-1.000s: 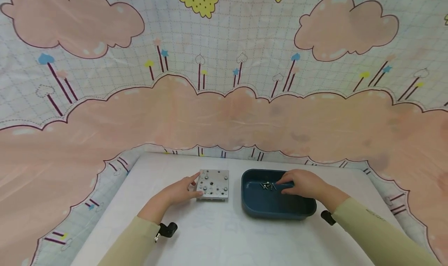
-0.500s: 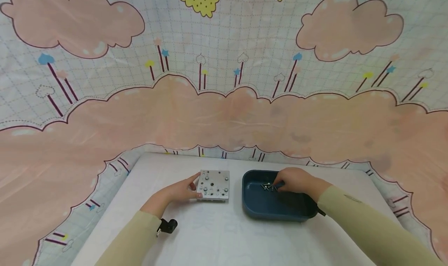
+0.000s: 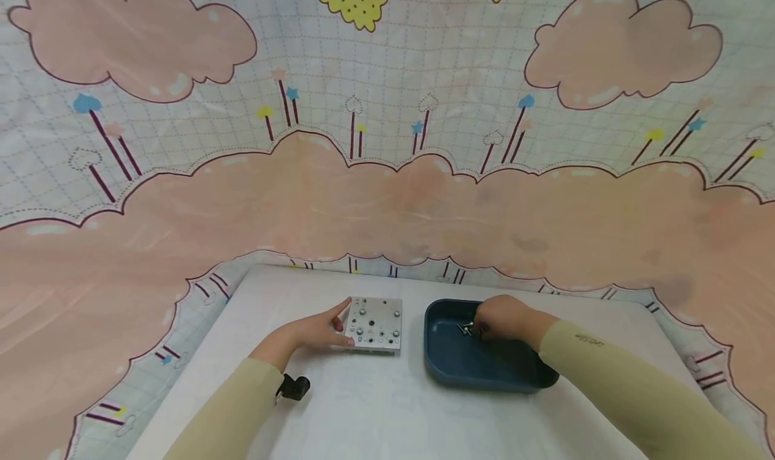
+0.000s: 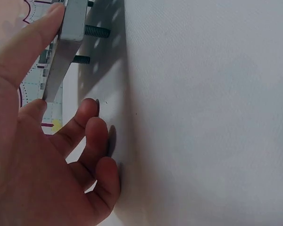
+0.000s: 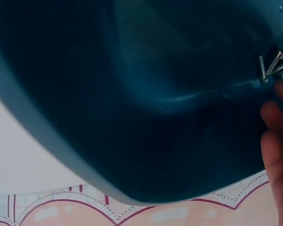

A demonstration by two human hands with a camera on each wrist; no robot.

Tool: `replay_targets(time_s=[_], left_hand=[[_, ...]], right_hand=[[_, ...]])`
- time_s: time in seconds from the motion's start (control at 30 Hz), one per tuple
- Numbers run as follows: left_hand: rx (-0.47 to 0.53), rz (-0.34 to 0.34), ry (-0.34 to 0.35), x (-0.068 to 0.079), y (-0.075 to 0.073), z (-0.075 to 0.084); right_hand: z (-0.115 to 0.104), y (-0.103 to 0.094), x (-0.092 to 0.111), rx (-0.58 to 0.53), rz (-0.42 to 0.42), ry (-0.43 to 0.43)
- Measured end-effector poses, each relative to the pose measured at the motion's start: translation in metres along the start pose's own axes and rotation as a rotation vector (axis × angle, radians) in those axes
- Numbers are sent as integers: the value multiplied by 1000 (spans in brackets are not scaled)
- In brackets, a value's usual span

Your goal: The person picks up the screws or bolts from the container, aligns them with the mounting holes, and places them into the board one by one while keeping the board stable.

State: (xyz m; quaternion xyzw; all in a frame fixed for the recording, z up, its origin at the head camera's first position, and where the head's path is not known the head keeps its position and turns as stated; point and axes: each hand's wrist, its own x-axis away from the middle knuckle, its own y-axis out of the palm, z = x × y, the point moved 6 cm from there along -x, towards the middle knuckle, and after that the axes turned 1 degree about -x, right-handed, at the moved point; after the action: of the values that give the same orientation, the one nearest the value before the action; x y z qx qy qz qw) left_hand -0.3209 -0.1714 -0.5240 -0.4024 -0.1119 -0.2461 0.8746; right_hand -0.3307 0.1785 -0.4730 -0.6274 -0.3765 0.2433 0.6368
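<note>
Screws (image 3: 465,328) in a small loose heap, inside the blue tray (image 3: 451,371). Tray sits on the white table (image 3: 375,413), to the right of the metal plate (image 3: 377,324) and apart from it. My left hand (image 3: 311,330) pinches the plate by its left edge, index finger at the far corner, thumb at the near one; threaded bolts (image 4: 97,31) jut from its underside. My right hand (image 3: 507,317) is down in the tray at the heap (whether I have a screw pinched, I cannot tell: the knuckles cover it from above, and the wrist view cuts the fingers off).

Risks, as I judge them: thin shafts could roll from under my fingertips, or two could come up together, since some lie crossed. A weak pinch might drop one onto the table. Plate may slew if I lean on that one edge.

Writing: short dark script on my right sleeve (image 3: 623,372), too small to read. Plate and tray: no brand or label that I can make out.
</note>
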Motion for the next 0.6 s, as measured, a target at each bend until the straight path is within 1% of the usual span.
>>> replay_targets(time_s=[0.1, 0.27, 0.6], left_hand=[[26, -12, -11, -2, 1, -2], [29, -12, -9, -4, 2, -3], [49, -18, -19, -3, 1, -3]], right_hand=[[0, 1, -3, 6, 6, -16], [-1, 5, -3, 16, -13, -26], [3, 14, -9, 101, 8, -84]])
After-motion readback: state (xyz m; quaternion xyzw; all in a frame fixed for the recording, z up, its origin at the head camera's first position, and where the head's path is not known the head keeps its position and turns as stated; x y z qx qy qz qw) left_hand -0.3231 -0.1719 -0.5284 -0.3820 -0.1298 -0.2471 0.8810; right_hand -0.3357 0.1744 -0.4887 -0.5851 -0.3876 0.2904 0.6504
